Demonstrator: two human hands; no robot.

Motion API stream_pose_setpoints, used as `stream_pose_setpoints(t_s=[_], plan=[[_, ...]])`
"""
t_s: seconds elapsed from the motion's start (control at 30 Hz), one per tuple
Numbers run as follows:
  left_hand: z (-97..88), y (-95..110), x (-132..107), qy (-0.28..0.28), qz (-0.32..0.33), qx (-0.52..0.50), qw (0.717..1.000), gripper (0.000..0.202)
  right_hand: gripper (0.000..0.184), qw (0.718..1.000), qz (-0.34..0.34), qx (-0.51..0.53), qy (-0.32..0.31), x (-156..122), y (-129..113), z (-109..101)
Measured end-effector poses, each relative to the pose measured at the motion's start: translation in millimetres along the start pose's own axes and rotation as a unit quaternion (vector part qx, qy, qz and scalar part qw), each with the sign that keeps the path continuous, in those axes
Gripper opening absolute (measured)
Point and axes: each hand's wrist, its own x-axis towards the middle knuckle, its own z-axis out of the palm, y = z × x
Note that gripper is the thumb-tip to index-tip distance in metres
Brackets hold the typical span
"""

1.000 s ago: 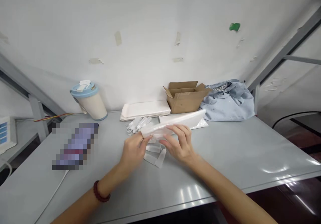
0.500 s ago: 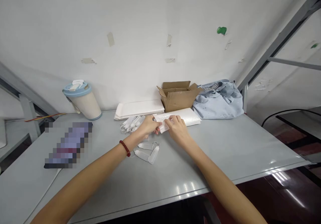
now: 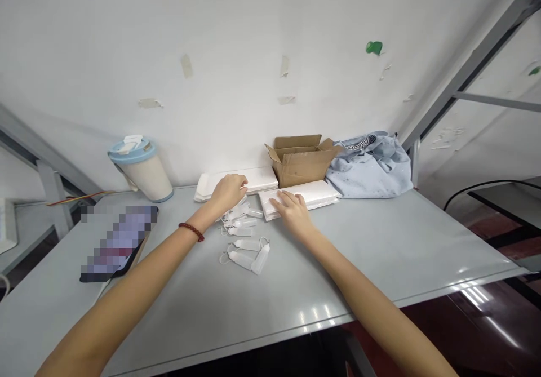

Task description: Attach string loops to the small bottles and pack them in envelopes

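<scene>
My right hand (image 3: 291, 210) lies flat, fingers stretched, on the near end of a stack of clear plastic bags (image 3: 315, 193) on the grey table (image 3: 380, 253). My left hand (image 3: 228, 190), a red bead bracelet on its wrist, reaches over a stack of white trays (image 3: 262, 177) at the back, fingers curled loosely with nothing seen in them. Below it lies a heap of small white squeeze bottles (image 3: 236, 219). Three more bottles (image 3: 250, 254) lie closer to me.
A brown cardboard box (image 3: 301, 159) stands open at the back, a crumpled light-blue cloth (image 3: 372, 165) to its right. A white cup with a blue lid (image 3: 141, 167) stands back left. A blurred phone (image 3: 116, 243) lies at left. Grey frame struts rise on both sides.
The bag that both hands held now lies on the bag stack. My left hand has moved left and back to the white trays; my right hand rests flat on the stack.
</scene>
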Motion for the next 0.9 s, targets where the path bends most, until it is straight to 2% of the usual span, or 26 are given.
stream_pose_setpoints(t_s=[0.07,0.17,0.33,0.47,0.53,0.7,0.8,0.83,0.9], plan=[[-1.4,-5.8,7.1,-0.019,0.022,0.053,0.998,0.015,0.040,1.000,0.001,0.002,-0.003,1.4,-1.4,1.0],[0.4,-11.1,14.6,-0.038,0.041,0.114,0.992,0.022,0.043,1.000,-0.009,0.007,-0.010,2.0,-3.3,0.4],[2.7,-14.1,17.8,-0.042,0.058,0.180,0.981,0.024,0.040,1.000,-0.021,0.018,-0.012,-0.6,-1.7,-4.9],[0.0,-13.8,15.0,-0.011,0.084,0.218,0.972,0.016,0.037,1.000,-0.019,0.023,-0.007,-0.9,-0.2,-8.6],[-3.8,-12.7,12.8,0.017,0.106,0.232,0.967,0.021,0.036,1.000,-0.018,0.024,-0.005,-0.9,0.0,-9.7],[-19.9,-9.2,-1.1,0.073,0.200,0.261,0.942,0.027,0.032,0.999,-0.020,0.028,0.007,-3.3,1.1,-14.1],[-27.5,-5.2,-20.7,0.097,0.260,0.265,0.923,0.031,0.051,0.995,-0.042,0.045,0.081,-4.2,-1.5,-20.0],[-28.0,-3.0,-29.3,0.104,0.277,0.263,0.918,0.031,0.053,0.989,-0.051,0.047,0.128,-4.4,-4.0,-22.4],[-24.7,2.8,-48.0,0.117,0.308,0.256,0.909,0.030,0.044,0.972,-0.068,0.036,0.223,-5.0,-11.7,-27.2]])
